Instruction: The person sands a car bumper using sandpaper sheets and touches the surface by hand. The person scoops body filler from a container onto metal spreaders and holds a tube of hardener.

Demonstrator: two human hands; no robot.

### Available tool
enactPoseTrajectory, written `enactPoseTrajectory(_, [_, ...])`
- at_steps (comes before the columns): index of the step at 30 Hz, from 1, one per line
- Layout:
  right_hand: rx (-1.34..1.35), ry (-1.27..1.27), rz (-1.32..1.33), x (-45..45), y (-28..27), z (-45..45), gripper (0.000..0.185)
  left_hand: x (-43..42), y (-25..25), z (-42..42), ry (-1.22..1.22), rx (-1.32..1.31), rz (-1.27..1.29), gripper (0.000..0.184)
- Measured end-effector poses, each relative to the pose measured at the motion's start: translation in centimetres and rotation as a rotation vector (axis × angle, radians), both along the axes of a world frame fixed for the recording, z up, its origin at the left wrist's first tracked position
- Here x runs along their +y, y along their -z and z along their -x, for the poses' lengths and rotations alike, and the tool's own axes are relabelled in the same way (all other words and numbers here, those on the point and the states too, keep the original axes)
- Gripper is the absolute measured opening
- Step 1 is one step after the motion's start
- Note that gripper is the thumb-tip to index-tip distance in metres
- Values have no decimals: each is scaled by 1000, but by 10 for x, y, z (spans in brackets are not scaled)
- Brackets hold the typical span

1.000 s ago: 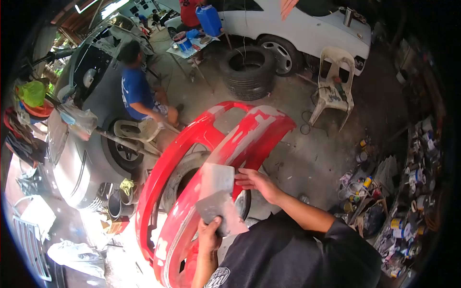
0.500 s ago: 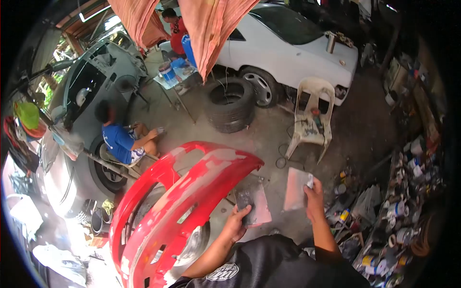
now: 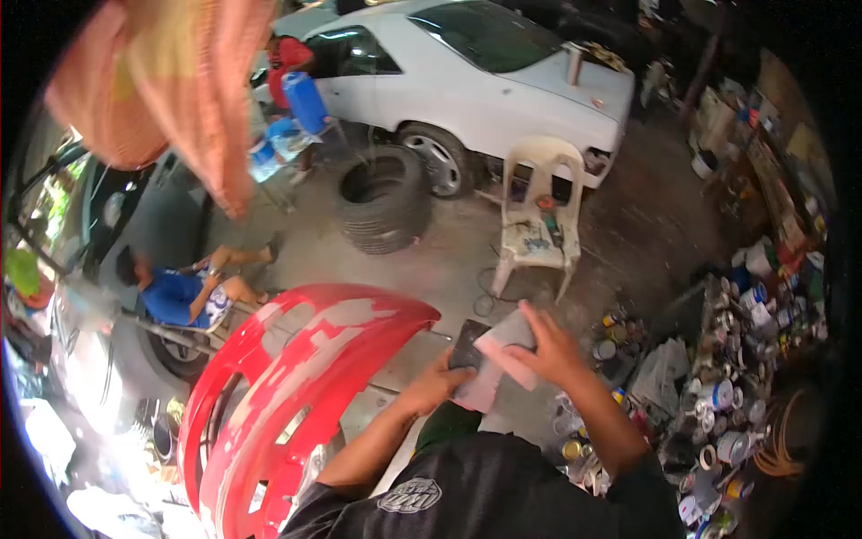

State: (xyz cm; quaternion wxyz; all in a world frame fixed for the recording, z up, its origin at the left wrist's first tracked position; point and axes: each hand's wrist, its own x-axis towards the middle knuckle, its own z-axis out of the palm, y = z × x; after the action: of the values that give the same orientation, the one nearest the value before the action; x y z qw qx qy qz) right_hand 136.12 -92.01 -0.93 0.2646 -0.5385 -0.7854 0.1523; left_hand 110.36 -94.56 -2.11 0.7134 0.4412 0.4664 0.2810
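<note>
My left hand (image 3: 427, 384) is closed on a flat sheet (image 3: 479, 389), dark in its upper part and pale pink below; its exact kind is unclear. A second thin flat piece (image 3: 505, 336), greyish with a pink edge, is gripped between the thumb and fingers of my right hand (image 3: 552, 350). The two pieces overlap in front of my chest, the right one over the left; whether they touch, I cannot tell. Left of my hands stands a red car bumper (image 3: 346, 346) with pale, dull patches along its surface, apart from both hands.
A plastic chair (image 3: 539, 229) holding a power tool stands ahead, beside stacked tyres (image 3: 384, 211) and a white car (image 3: 503, 99). Cans and clutter (image 3: 718, 395) fill the right side. One person in blue (image 3: 175, 295) sits at left; another in red (image 3: 289, 58) is behind. Orange cloth (image 3: 171, 81) hangs overhead.
My right hand has moved left and brought its flat piece over the one in my left hand, where before they were apart. The view has shifted right.
</note>
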Motion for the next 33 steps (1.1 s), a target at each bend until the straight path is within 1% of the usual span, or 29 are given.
enactPoseTrajectory(1, [-30, -20, 39, -1, 9, -1, 83, 13, 2, -3, 16, -12, -51, 39])
enactPoseTrajectory(2, [0, -35, -128, 5, 22, -3, 80, 25, 7, -10, -11, -8, -145, 38])
enactPoseTrajectory(3, [2, 3, -129, 13, 25, -6, 79, 37, 12, -18, -33, -4, -232, 38])
enactPoseTrajectory(5, [1, 71, -109, 25, 32, -12, 77, 62, 9, -31, -40, 16, -148, 37])
enactPoseTrajectory(6, [10, 120, -50, 31, 33, -15, 78, 79, 25, -36, -22, 18, -193, 39])
enactPoseTrajectory(8, [31, 197, 37, 52, 27, -19, 81, 103, 29, -56, -83, -23, -151, 40])
enactPoseTrajectory(9, [49, 217, -24, 66, 29, -23, 80, 120, 27, -64, -119, -42, -144, 40])
enactPoseTrajectory(10, [66, 236, -86, 79, 34, -26, 79, 136, 38, -70, -129, 28, -199, 40])
enactPoseTrajectory(11, [82, 251, -149, 93, 36, -30, 78, 151, 40, -78, -141, 46, -203, 40])
enactPoseTrajectory(13, [119, 310, -80, 115, 33, -34, 81, 177, 44, -90, -172, 84, -205, 39])
enactPoseTrajectory(16, [205, 399, -36, 151, 38, -31, 81, 209, 49, -110, -287, 38, -220, 37])
enactPoseTrajectory(19, [309, 461, -52, 188, 59, -25, 76, 232, 35, -124, -380, -54, -101, 37])
enactPoseTrajectory(20, [346, 475, -53, 196, 68, -21, 74, 240, 62, -119, -309, 38, -207, 39])
enactPoseTrajectory(23, [670, 383, 342, 220, 91, -23, 57, 252, 69, -107, -393, 62, -201, 43])
enactPoseTrajectory(24, [931, 221, 664, 231, 97, -28, 37, 256, 58, -100, -448, 51, -123, 45])
enactPoseTrajectory(25, [964, 133, 749, 243, 78, -25, 33, 264, 70, -89, -553, 4, -164, 44])
enactPoseTrajectory(26, [993, 45, 840, 250, 54, -24, 29, 267, 79, -72, -604, 28, -178, 42])
enactPoseTrajectory(27, [1019, -44, 933, 260, 40, -23, 25, 272, 78, -56, -656, 52, -191, 40])
enactPoseTrajectory(28, [957, -196, 884, 278, 49, -24, 22, 273, 82, -39, -728, 55, -176, 39])
enactPoseTrajectory(30, [1080, -252, 979, 319, 53, -21, 21, 271, 88, -15, -886, 48, -156, 38])
enactPoseTrajectory(31, [1141, -278, 1026, 343, 53, -20, 20, 270, 89, -7, -928, 94, -166, 41])
enactPoseTrajectory(32, [713, -95, 696, 380, 94, -18, 19, 269, 75, -10, -985, 150, -179, 44])
enactPoseTrajectory(33, [294, 74, 353, 410, 152, -17, 20, 266, 60, -14, -1037, 211, -188, 47])
